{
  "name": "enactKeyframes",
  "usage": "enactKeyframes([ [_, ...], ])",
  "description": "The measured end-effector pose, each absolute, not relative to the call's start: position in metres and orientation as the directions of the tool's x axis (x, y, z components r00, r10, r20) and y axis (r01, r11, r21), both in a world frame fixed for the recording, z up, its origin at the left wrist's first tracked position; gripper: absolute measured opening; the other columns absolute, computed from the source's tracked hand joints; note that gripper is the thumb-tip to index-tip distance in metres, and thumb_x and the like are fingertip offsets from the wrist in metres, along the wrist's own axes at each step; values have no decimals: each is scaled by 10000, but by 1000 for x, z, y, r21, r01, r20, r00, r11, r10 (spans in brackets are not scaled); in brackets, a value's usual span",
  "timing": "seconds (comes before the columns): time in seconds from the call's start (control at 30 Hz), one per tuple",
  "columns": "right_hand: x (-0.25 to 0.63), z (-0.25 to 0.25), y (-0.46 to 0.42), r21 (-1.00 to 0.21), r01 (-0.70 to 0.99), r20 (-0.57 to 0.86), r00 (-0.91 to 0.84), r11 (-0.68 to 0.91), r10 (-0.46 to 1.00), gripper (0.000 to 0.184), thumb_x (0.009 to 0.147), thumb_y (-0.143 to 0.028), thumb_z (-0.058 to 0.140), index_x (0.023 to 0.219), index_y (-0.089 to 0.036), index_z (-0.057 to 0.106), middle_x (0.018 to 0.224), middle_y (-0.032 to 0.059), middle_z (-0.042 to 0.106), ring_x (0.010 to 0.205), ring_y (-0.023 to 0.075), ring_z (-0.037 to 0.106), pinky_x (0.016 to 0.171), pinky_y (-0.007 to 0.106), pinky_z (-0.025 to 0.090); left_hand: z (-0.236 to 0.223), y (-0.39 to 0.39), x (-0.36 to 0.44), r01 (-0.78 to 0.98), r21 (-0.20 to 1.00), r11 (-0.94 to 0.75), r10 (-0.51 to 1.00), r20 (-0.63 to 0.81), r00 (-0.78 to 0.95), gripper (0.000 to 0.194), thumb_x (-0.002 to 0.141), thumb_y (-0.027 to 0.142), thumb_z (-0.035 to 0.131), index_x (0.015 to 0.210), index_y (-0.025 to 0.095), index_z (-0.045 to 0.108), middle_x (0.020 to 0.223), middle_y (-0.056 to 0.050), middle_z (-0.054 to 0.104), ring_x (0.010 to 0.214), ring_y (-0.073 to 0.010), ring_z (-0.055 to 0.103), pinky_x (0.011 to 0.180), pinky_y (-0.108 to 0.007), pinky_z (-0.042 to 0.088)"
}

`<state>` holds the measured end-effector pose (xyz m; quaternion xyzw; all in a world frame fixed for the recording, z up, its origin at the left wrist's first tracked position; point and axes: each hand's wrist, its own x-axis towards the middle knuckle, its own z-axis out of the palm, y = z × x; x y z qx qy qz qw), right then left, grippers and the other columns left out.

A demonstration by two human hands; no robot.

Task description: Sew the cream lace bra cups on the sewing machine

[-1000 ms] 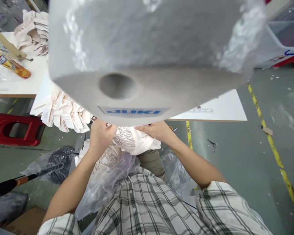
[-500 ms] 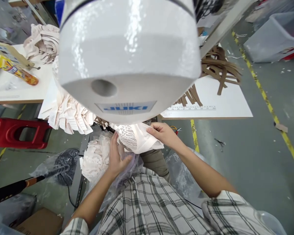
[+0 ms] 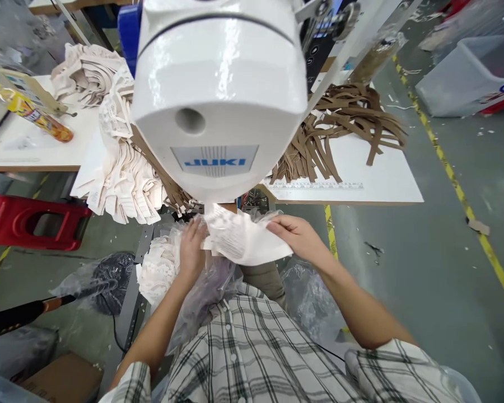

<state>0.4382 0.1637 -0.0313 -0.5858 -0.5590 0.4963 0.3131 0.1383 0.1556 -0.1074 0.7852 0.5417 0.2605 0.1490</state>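
A white fabric piece (image 3: pixel 246 239) with a lace-patterned part is stretched between my two hands, under the front of the white JUKI sewing machine (image 3: pixel 218 134). My right hand (image 3: pixel 300 238) pinches its right edge between thumb and fingers. At the left edge of the fabric, my left hand (image 3: pixel 192 252) has its fingers curled together on the cloth; the thumb is mostly hidden. Below and left of that hand, a heap of similar white lace pieces (image 3: pixel 157 271) lies in clear plastic. The needle area is hidden behind the machine head.
Brown strips (image 3: pixel 357 115) lie on the white table at right. Stacked pale fabric pieces (image 3: pixel 126 184) hang over the left table edge. A drink bottle (image 3: pixel 42 117), red stool (image 3: pixel 33 224), clear bin (image 3: pixel 470 78) and small scissors (image 3: pixel 376 248) are around.
My left hand has moved up and closed from a spread pose onto the fabric's left edge. My right hand has drawn its edge slightly right. The machine appears smaller as my view shifts back.
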Motion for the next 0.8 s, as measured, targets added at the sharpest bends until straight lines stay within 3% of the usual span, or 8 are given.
enactKeyframes([
  [0.1, 481, -44, 152, -796, 534, -329, 14, -285, 944, 410, 907, -559, 513, 834, -186, 670, 755, 51, 669, 649, 189, 562, 589, 289, 388, -95, 153, 132, 832, 381, -404, 905, 296, 304, 580, 854, -11, 410, 1370, 214, 548, 1499, -147, 507, 1506, -302, 307, 1200, -587, 267],
  [0.2, 517, -72, 145, -473, 824, -466, 66, -311, 883, 401, 931, -512, 479, 755, -192, 643, 693, 62, 644, 649, 213, 565, 584, 307, 365, -89, 140, 123, 796, 414, -441, 890, 86, 448, 533, 873, 170, 557, 1404, 195, 508, 1546, -176, 432, 1469, -340, 361, 1151, -546, 364],
  [0.3, 523, -101, 143, -268, 932, -532, 70, -246, 844, 302, 929, -395, 507, 938, -168, 706, 919, 134, 711, 838, 279, 637, 692, 350, 437, -86, 120, 83, 901, 372, -222, 970, -7, 242, 406, 883, 364, 587, 1221, 140, 606, 1250, -204, 636, 1206, -349, 590, 969, -480, 496],
  [0.37, 502, -114, 145, -341, 922, -408, 31, -184, 912, 345, 930, -361, 527, 1136, -129, 679, 1141, 193, 684, 1039, 321, 628, 856, 402, 469, -83, 104, 48, 978, 203, 42, 999, -23, -38, 365, 850, 517, 615, 912, 159, 648, 864, -136, 669, 851, -311, 649, 704, -381, 493],
  [0.47, 441, -120, 150, -633, 774, -166, -158, 18, 974, 376, 962, -378, 521, 1215, -128, 640, 1241, 201, 652, 1174, 323, 591, 1003, 452, 455, -76, 81, 12, 985, 119, 126, 977, -184, -103, 441, 846, 544, 613, 577, 208, 518, 531, -27, 504, 477, -181, 455, 483, -269, 247],
  [0.57, 364, -110, 152, -855, 483, -63, -455, 187, 888, 372, 985, -441, 526, 1220, -178, 645, 1221, 155, 681, 1152, 291, 617, 1004, 451, 476, -64, 67, 12, 986, 153, 64, 975, -220, -29, 445, 895, 443, 559, 527, 207, 475, 479, -10, 460, 431, -153, 380, 482, -257, 150],
  [0.73, 257, -91, 149, -875, 158, 136, -827, 458, 545, 806, 820, -631, 712, 1417, -135, 496, 1488, 176, 517, 1358, 300, 475, 1104, 402, 386, -14, 57, 48, 993, 115, 5, 994, -106, 8, 474, 935, 442, 529, 543, 204, 412, 526, -19, 432, 510, -168, 406, 526, -291, 144],
  [0.8, 234, -82, 145, -847, 60, 150, -925, 528, 348, 594, 864, -605, 679, 1254, -162, 617, 1286, 127, 673, 1154, 251, 610, 941, 327, 456, 9, 57, 58, 980, 195, -45, 996, -73, 60, 486, 937, 430, 547, 548, 201, 368, 521, 4, 386, 507, -157, 400, 523, -296, 190],
])
